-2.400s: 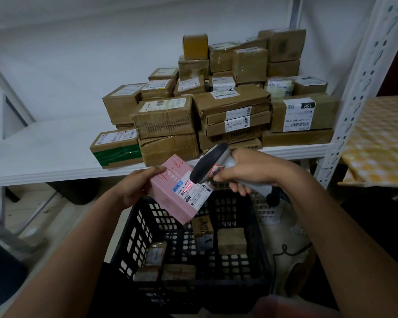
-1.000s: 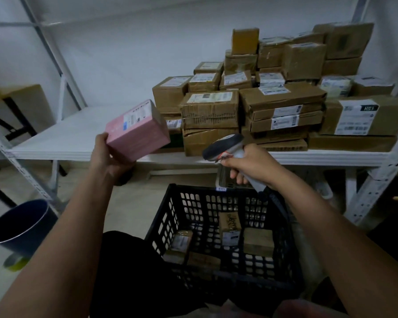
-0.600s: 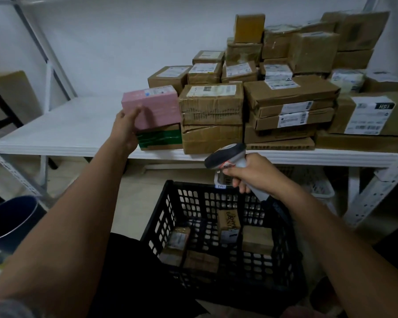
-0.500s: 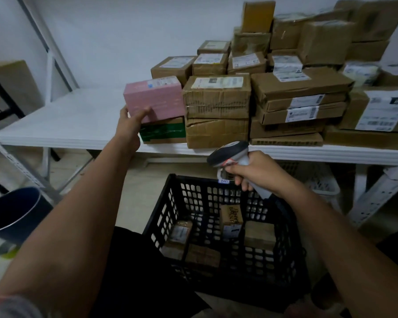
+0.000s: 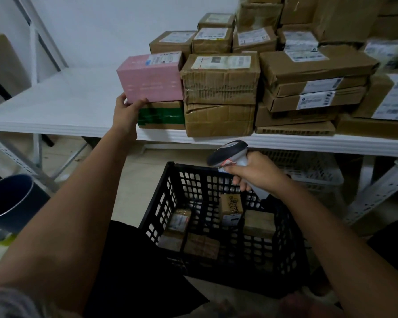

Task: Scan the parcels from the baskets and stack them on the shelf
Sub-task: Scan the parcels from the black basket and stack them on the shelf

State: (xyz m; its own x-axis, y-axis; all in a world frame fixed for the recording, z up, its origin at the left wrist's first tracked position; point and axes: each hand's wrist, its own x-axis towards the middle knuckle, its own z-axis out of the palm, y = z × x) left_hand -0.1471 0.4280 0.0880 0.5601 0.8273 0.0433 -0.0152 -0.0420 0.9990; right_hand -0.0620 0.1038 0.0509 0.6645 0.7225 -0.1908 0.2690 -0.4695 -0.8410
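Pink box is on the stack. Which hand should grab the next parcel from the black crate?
Left, probably. The left hand only grips the pink box's lower corner, which already sits on the green-taped parcel. The right hand grips the scanner above the black crate.

The pink parcel (image 5: 151, 82) looks like smooth matt card with a paper label, while the brown parcels (image 5: 221, 88) are creased, taped cardboard. The basket (image 5: 168, 203) is perforated black plastic, and the scanner (image 5: 230, 152) is smooth plastic.
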